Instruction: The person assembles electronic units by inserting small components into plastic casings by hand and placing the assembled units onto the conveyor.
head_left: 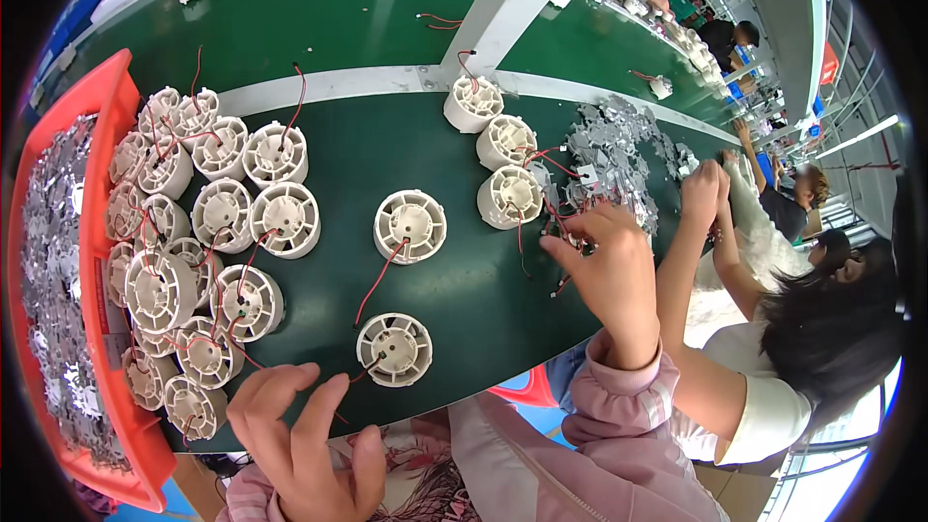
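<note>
My left hand (304, 440) is at the table's near edge, fingers apart and bent, with nothing visible in it. Close to its fingertips is a round cream plastic motor housing (394, 350) with spokes and a red-and-black wire. Another such housing (411, 226) lies farther up the table, its wire trailing toward me. My right hand (614, 266) is at the right, thumb and fingers curled together beside several thin red and black wires (549, 222); what they pinch is too small to make out. Left of it, three wired housings (509, 196) stand in a row.
A red bin (121, 261) full of grey metal pieces stands at the left, beside stacked cream housings (220, 147). More thin metal pieces (614, 150) are heaped at the right. A white post (522, 5) rises beyond the table, before a green conveyor (338, 10). A co-worker's arms (698, 232) are close on my right.
</note>
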